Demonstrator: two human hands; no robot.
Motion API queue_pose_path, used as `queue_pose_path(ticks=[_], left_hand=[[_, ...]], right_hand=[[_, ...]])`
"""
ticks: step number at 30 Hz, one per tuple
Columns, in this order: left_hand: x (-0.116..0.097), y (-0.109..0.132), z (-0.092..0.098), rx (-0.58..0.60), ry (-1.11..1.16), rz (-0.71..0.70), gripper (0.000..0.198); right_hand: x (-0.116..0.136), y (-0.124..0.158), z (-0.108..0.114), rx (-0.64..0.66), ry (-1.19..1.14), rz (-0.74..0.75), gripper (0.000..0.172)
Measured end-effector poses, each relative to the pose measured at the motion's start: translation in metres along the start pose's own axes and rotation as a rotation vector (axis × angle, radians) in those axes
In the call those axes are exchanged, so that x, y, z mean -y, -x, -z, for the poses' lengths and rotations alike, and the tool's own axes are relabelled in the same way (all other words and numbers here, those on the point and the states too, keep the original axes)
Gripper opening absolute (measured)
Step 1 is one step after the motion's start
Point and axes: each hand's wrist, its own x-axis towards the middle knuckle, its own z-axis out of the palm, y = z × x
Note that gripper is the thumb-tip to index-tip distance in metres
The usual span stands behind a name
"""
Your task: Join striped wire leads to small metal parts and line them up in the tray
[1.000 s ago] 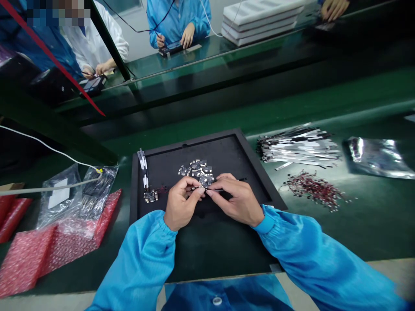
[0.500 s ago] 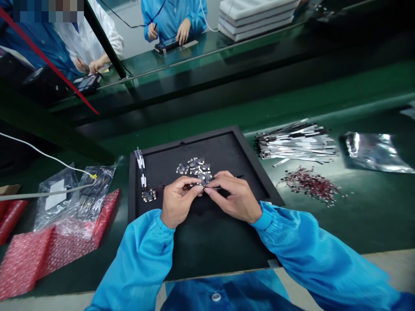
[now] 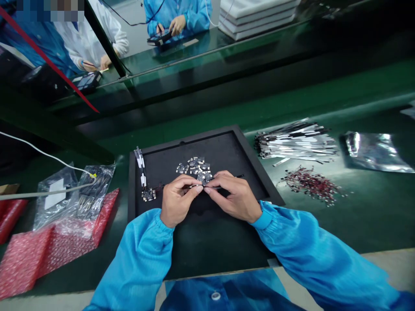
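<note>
Over the near part of a black tray point(image 3: 254, 166), my left hand point(image 3: 177, 201) pinches a small circuit board, mostly hidden by the fingers. My right hand point(image 3: 235, 198) meets it there, its thumb and forefinger closed on a thin flat cable point(image 3: 240, 176) whose dark end sticks out behind the fingers. Just beyond my fingertips lies a loose cluster of small circuit boards point(image 3: 196, 163). At the tray's left side rests another board group point(image 3: 149, 195) with white-and-grey flat cables point(image 3: 140, 160) running up from it. How board and cable meet is hidden.
Right of the tray lie a heap of flat cables point(image 3: 296, 142), a pile of red-and-black wired parts point(image 3: 313, 183) and a silvery bag point(image 3: 372, 151). Red bubble wrap point(image 3: 29, 259) and clear bags point(image 3: 58, 196) sit at left. Co-workers' hands point(image 3: 177, 25) show across the bench.
My hands stay almost in place, with only slight finger movement at the board. Across the bench, a co-worker has lifted and shifted a dark device leftward.
</note>
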Motion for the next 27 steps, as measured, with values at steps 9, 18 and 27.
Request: queue_pose_path(ticks=[9, 18, 27], left_hand=[[-0.0016, 0.0015, -0.0002, -0.020, -0.018, -0.019, 0.009], [0.0003, 0.0006, -0.0057, -0.064, 0.176, 0.111, 0.019], [-0.0026, 0.0010, -0.0075, -0.038, 0.209, 0.101, 0.013]], right_hand=[[0.0000, 0.0000, -0.0001, -0.001, 0.009, 0.003, 0.009], [-0.0001, 0.0004, -0.0001, 0.007, 0.005, -0.009, 0.010], [-0.0006, 0.0010, 0.0005, 0.012, 0.001, -0.031, 0.009]])
